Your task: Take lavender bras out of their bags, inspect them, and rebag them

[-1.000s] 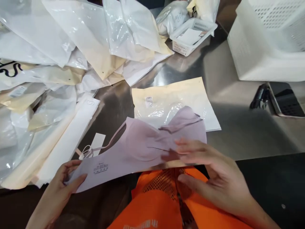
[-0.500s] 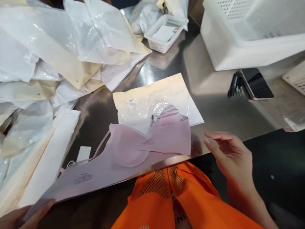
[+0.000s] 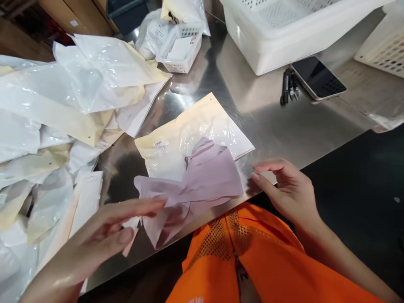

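Note:
A lilac bra [image 3: 211, 174] lies folded on the metal table, partly over a plastic packaging bag [image 3: 202, 122] with a barcode label. Over the bra's left part reaches my left hand [image 3: 113, 231], its fingers stretched out and the thumb apart, with nothing gripped. My right hand [image 3: 285, 185] hovers just beyond the bra's right end, fingers curved and apart, holding nothing. Beneath the left fingers a white tag [image 3: 131, 227] shows in part.
Plastic bags [image 3: 78, 92] are heaped at the left. A small white basket [image 3: 181, 50] with a card in it stands at the back. Further right are a large white crate [image 3: 268, 46], a phone [image 3: 318, 78] and black pens [image 3: 287, 88] on the metal table [image 3: 265, 122].
My left hand has folded the bra's left side inward, let go of it and moved right over it. My right hand stays near the bra's right end; the view has shifted.

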A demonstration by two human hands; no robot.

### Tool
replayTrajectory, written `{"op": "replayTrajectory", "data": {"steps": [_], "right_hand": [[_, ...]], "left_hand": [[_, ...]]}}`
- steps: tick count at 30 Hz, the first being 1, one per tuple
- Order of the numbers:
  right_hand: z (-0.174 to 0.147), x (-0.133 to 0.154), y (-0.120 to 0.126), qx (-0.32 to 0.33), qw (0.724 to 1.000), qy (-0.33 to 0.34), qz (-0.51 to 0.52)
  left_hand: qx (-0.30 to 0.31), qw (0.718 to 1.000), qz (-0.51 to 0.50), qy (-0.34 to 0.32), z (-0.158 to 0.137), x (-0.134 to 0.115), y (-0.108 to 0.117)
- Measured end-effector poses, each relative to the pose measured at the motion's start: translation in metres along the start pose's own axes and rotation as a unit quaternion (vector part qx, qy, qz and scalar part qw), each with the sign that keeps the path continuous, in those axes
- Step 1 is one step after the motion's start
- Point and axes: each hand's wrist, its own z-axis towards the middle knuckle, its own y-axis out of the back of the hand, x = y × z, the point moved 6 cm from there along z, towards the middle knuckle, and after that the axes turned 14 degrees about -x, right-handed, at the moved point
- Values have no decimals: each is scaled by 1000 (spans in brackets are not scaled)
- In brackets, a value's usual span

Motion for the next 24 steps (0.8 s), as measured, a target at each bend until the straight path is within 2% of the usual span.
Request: {"op": "replayTrajectory", "data": {"steps": [2,4,5,7,9,11,13,14,16,18,20,21,24], "right_hand": [[-4,-3,6,-1,1000,3,-25],[-4,-5,10,2,999,7,-47],[-3,-4,10,10,998,16,-59],[4,7,1,46,995,57,-68],[14,30,-22,114,983,130,-58],[19,59,-61,209,952,216,-51],[17,85,-107,311,899,300,-73],[12,96,-131,358,867,334,-91],[-2,107,-173,454,800,366,-144],[-19,106,-201,543,733,356,-204],[-33,104,-209,593,689,342,-237],[-38,105,-205,598,685,348,-227],[-43,115,-171,579,712,371,-143]], "left_hand": [[68,997,-26,-39,15,-16,-13],[63,996,-40,-52,21,-19,-12],[38,997,-40,-46,21,-14,-7],[-51,998,-36,-25,11,3,10],[-151,988,-24,0,-7,27,25],[-249,968,18,23,-31,51,34],[-336,936,100,40,-55,70,35],[-361,920,148,38,-65,75,33],[-364,903,229,-3,-78,80,24],[-342,894,280,-70,-84,80,14],[-326,886,307,-123,-86,79,12],[-324,880,317,-144,-85,78,13],[-318,862,335,-210,-71,71,17]]}}
